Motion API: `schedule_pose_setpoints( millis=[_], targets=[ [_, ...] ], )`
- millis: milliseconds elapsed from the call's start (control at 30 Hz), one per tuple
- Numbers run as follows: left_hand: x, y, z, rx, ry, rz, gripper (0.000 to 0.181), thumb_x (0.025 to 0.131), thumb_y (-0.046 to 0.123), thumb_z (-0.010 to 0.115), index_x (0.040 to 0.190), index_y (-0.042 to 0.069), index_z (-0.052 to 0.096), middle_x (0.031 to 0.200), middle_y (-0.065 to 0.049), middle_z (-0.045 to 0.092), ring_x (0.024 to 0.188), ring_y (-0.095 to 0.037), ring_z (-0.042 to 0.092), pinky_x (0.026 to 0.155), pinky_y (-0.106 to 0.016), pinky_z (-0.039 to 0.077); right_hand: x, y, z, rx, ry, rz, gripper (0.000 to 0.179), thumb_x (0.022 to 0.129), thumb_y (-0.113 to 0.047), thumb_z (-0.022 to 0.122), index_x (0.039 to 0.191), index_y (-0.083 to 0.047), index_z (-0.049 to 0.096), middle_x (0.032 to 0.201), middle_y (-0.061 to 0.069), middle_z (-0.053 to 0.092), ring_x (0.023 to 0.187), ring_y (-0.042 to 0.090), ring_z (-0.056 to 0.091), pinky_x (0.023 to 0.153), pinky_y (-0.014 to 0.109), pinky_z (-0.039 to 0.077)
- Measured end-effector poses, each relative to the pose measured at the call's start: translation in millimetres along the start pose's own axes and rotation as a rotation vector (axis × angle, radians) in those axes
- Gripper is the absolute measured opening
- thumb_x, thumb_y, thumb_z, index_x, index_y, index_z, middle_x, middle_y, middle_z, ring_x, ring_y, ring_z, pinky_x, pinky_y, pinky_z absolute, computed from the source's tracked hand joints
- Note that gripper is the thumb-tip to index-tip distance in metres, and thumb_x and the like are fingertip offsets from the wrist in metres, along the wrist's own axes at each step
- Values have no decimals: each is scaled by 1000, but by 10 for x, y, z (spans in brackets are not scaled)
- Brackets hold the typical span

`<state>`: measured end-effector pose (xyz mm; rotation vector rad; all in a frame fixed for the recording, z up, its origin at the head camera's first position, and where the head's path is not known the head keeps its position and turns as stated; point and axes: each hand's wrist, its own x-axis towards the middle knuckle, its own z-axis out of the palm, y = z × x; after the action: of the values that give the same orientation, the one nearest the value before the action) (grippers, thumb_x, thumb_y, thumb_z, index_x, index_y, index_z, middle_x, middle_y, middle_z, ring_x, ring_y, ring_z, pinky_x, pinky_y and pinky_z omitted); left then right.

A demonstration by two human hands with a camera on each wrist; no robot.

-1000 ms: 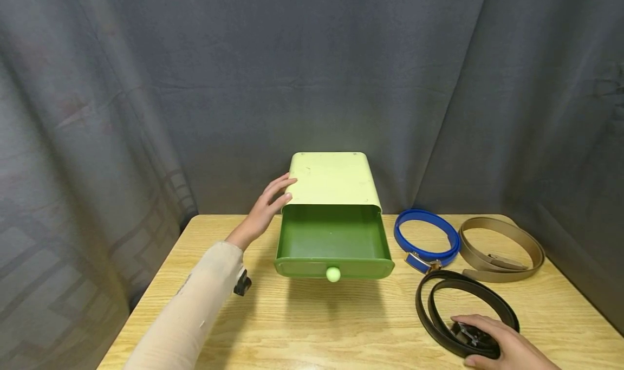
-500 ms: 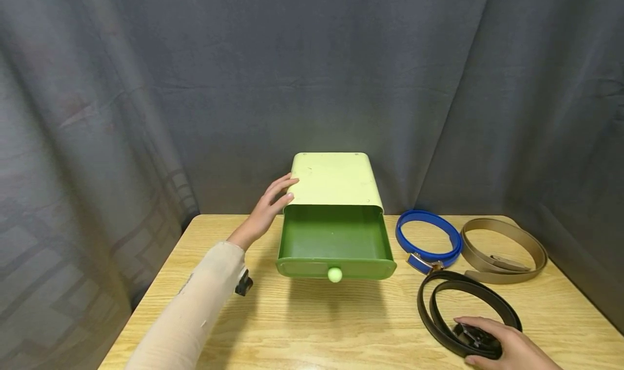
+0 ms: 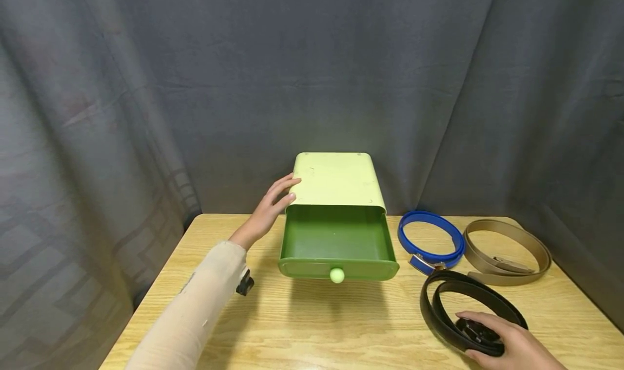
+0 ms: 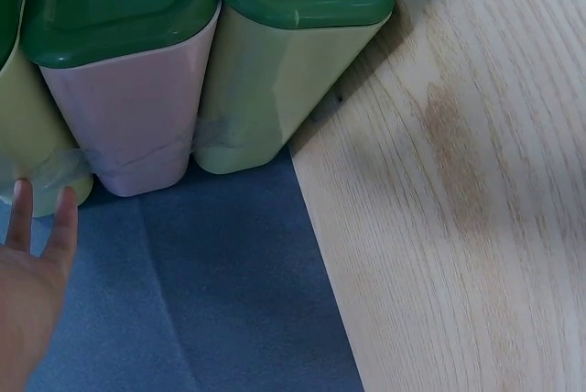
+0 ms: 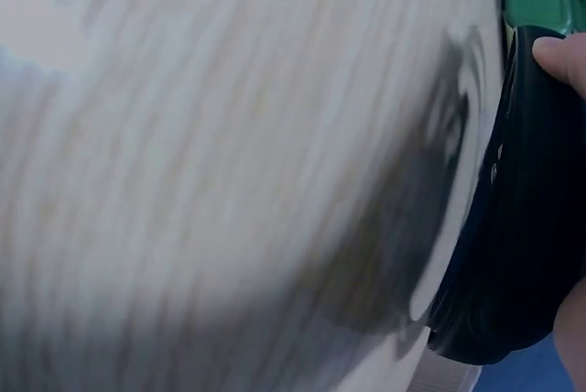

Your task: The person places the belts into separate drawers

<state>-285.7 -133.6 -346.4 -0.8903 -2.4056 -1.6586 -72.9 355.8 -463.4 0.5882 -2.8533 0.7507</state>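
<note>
A pale yellow-green drawer box [image 3: 338, 180] stands at mid-table, its green drawer [image 3: 309, 268] pulled out with nothing visible inside. My left hand [image 3: 263, 215] rests its extended fingers against the box's left side. The left wrist view shows pink [image 4: 128, 117] and light green [image 4: 256, 90] units beside that box, all with green fronts. At the lower right, my right hand [image 3: 514, 343] pinches a coiled black belt [image 3: 429, 313] at its buckle end, thumb on the near side. Seen from the right wrist, the black coil [image 5: 531, 209] appears tilted off the table, above its shadow.
Behind the black belt lie a coiled blue belt [image 3: 453, 240] with a gold-edged buckle and a coiled tan belt [image 3: 533, 245] near the table's right edge. Grey curtains [image 3: 312, 88] hang behind the wooden table [image 3: 336, 337]. A round pale knob [image 3: 337, 275] sticks out from the drawer front.
My right hand tightens on the black belt, and the coil tilts up slightly. The whole scene drifts a little to the right in the head view. My left hand stays on the box.
</note>
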Motion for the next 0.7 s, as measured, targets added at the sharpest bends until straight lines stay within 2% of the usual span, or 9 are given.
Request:
schedule_pose_setpoints(
  millis=[100, 233, 533, 633, 700],
  targets=[
    [3, -28, 2, 2, 6, -4, 45, 105, 27, 48, 149, 18, 45, 162, 3, 21, 148, -20, 18, 114, -57, 20, 21, -24, -12, -4, 38, -35, 60, 72, -32, 89, 126, -23, 66, 119, -26, 59, 101, -9, 56, 66, 20, 50],
    [-7, -14, 4, -4, 4, -2, 45, 106, 23, 47, 150, 13, 44, 163, -1, 20, 148, -24, 17, 114, -58, 18, 25, -54, -37, 14, 87, -64, 62, 69, -24, 92, 125, -21, 67, 120, -27, 58, 102, -10, 55, 67, 18, 48],
    [-10, -41, 0, 16, -1, -14, 45, 105, 29, 48, 149, 21, 45, 162, 4, 20, 147, -18, 18, 114, -56, 20, 64, -251, -209, 26, 131, -32, 64, 67, -20, 92, 125, -21, 67, 119, -24, 59, 103, -10, 53, 67, 19, 48],
    [-10, -47, 5, 18, 1, -9, 45, 106, 30, 47, 149, 21, 45, 162, 4, 20, 147, -19, 18, 114, -57, 20, 84, -331, -277, 40, 159, -73, 66, 65, -16, 93, 126, -21, 67, 118, -22, 60, 100, -9, 54, 66, 16, 47],
    [-10, -50, 8, 17, 4, -9, 45, 106, 29, 47, 149, 21, 45, 162, 5, 21, 147, -19, 19, 114, -57, 20, 102, -379, -322, 49, 184, -135, 69, 62, -10, 93, 126, -18, 67, 118, -20, 61, 98, -7, 55, 66, 12, 45]
  ],
)
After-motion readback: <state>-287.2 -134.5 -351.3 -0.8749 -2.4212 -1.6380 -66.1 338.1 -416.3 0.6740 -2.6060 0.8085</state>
